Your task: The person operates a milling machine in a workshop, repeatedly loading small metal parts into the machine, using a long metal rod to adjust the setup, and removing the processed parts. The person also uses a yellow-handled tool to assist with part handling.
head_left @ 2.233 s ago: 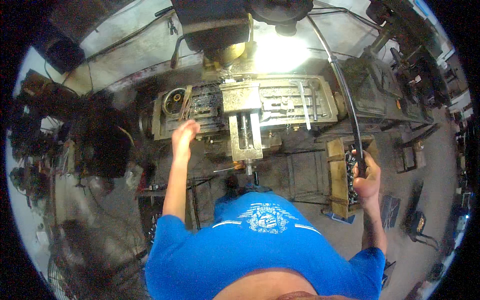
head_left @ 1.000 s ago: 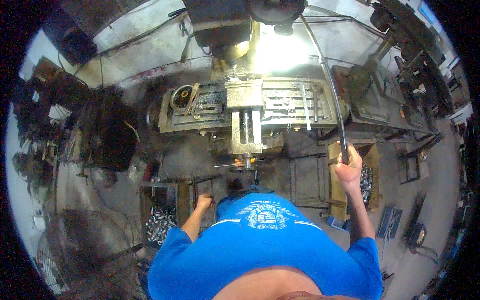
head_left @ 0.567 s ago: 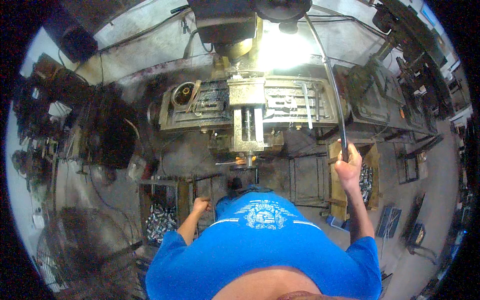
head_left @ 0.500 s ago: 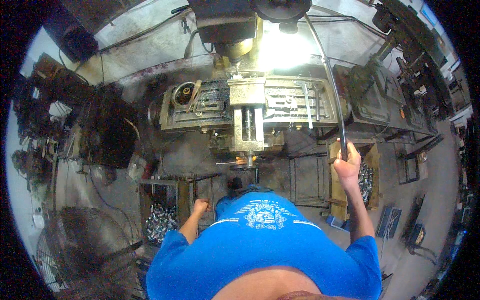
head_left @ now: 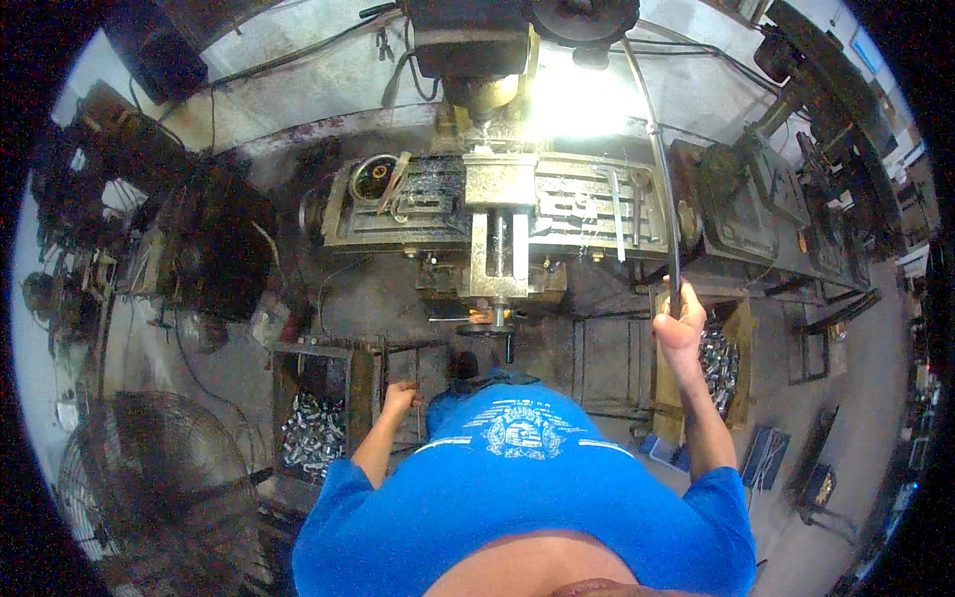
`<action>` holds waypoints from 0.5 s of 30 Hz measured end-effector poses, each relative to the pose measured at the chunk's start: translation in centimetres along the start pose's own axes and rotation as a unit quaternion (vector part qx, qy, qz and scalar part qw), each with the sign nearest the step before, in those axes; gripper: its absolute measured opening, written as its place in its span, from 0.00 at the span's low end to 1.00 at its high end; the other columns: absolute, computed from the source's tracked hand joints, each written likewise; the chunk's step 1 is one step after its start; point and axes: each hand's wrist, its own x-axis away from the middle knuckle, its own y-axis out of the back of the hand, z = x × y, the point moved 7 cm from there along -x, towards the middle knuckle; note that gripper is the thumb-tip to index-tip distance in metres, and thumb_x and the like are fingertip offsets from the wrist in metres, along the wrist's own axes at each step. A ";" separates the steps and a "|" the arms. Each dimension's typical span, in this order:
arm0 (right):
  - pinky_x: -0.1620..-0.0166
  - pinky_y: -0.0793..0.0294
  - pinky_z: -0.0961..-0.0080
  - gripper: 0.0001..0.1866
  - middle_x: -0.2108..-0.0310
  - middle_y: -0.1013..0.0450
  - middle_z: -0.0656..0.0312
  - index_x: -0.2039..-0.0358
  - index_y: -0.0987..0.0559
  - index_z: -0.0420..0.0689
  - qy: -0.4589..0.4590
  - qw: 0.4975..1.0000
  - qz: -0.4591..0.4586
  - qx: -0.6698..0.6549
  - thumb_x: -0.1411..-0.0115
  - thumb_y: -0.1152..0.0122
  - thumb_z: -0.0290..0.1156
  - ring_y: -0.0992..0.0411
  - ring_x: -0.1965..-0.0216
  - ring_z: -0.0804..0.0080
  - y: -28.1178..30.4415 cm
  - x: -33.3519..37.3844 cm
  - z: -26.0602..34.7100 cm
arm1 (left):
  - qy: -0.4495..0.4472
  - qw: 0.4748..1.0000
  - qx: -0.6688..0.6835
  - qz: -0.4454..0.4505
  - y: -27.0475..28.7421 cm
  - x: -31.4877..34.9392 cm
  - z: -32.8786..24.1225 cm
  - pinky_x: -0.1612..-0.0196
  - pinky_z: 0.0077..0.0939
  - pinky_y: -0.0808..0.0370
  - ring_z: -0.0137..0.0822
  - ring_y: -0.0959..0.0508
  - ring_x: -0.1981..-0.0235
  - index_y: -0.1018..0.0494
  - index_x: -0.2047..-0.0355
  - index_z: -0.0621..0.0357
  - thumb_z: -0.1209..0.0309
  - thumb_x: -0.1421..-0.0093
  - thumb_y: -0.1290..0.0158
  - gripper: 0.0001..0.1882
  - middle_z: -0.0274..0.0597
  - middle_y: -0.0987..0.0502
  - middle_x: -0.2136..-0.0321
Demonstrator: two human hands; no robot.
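My right hand [head_left: 681, 326] is wrapped round the lower end of a long dark lever [head_left: 665, 179], which slants down from the machine head [head_left: 468, 45]. Off to the left, my left hand [head_left: 400, 397] hangs low beside a bin, fingers loosely bent and apart, with nothing visible in it. Ahead of me, a metal vise [head_left: 499, 184] sits mid-way along the slotted machine table [head_left: 428, 237], below the spindle. Wet-looking metal chips lie around it. What the vise jaws hold is too small to make out.
A round dish [head_left: 373, 179] stands at the table's left; a long flat metal tool [head_left: 619, 214] lies at its right. Bins of shiny metal parts stand left [head_left: 313, 428] and right [head_left: 718, 368]. A caged fan [head_left: 154, 488] is at lower left, and a vise crank [head_left: 509, 346] points toward me.
My right hand and the lever's lower end have shifted slightly left relative to the machine, the grip kept. The whole view has moved a little. My left hand stays low, its fingers slightly straighter.
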 end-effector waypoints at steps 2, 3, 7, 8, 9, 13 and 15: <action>0.78 0.44 0.87 0.27 0.82 0.42 0.75 0.56 0.30 0.41 0.011 0.999 -0.005 0.052 0.63 0.45 0.26 0.45 0.81 0.87 -0.4 -0.6 -0.5 | 0.025 1.000 0.002 -0.012 0.7 0.4 1.6 0.76 0.25 0.25 0.39 0.23 0.75 0.33 0.56 0.74 0.82 0.50 0.58 0.19 0.53 0.25 0.68; 0.78 0.44 0.87 0.26 0.82 0.42 0.75 0.57 0.30 0.41 0.017 0.997 -0.007 0.077 0.62 0.45 0.26 0.45 0.81 0.87 -0.7 -1.0 -0.4 | 0.035 0.999 -0.002 -0.019 1.0 0.9 2.3 0.76 0.25 0.25 0.39 0.23 0.75 0.34 0.55 0.74 0.82 0.50 0.57 0.19 0.54 0.25 0.68; 0.79 0.43 0.85 0.20 0.84 0.43 0.74 0.62 0.29 0.44 0.046 0.989 -0.047 0.135 0.61 0.47 0.25 0.45 0.83 0.85 -1.1 -2.4 -3.3 | 0.056 0.997 0.026 -0.043 0.2 4.2 0.7 0.77 0.25 0.25 0.39 0.23 0.75 0.34 0.55 0.74 0.82 0.50 0.57 0.19 0.53 0.25 0.69; 0.80 0.43 0.84 0.17 0.86 0.43 0.72 0.66 0.30 0.45 0.076 0.981 -0.065 0.166 0.61 0.48 0.24 0.44 0.84 0.84 -1.3 -3.1 -4.5 | 0.055 0.997 0.023 -0.046 0.3 4.9 0.4 0.77 0.25 0.25 0.38 0.23 0.75 0.33 0.55 0.74 0.82 0.50 0.56 0.19 0.53 0.25 0.69; 0.80 0.43 0.83 0.16 0.87 0.43 0.72 0.66 0.30 0.45 0.080 0.980 -0.068 0.167 0.61 0.48 0.24 0.44 0.84 0.83 -1.6 -3.7 -5.4 | 0.054 0.997 0.021 -0.045 0.2 5.3 0.1 0.76 0.24 0.26 0.38 0.23 0.75 0.33 0.56 0.74 0.82 0.50 0.56 0.19 0.52 0.25 0.69; 0.82 0.41 0.80 0.12 0.89 0.43 0.68 0.70 0.30 0.44 0.110 0.974 -0.089 0.178 0.60 0.47 0.27 0.43 0.86 0.80 -2.7 -6.6 -8.8 | 0.015 1.000 -0.003 -0.022 0.5 4.6 -2.1 0.75 0.24 0.27 0.35 0.24 0.77 0.33 0.56 0.73 0.80 0.49 0.55 0.18 0.50 0.24 0.72; 0.81 0.38 0.77 0.13 0.88 0.39 0.63 0.70 0.31 0.42 0.103 0.968 -0.095 0.206 0.60 0.48 0.27 0.40 0.86 0.76 -3.7 -8.1 -10.2 | -0.061 0.994 -0.094 0.000 1.1 2.9 -5.2 0.75 0.25 0.27 0.34 0.24 0.78 0.31 0.58 0.73 0.77 0.49 0.53 0.17 0.48 0.24 0.75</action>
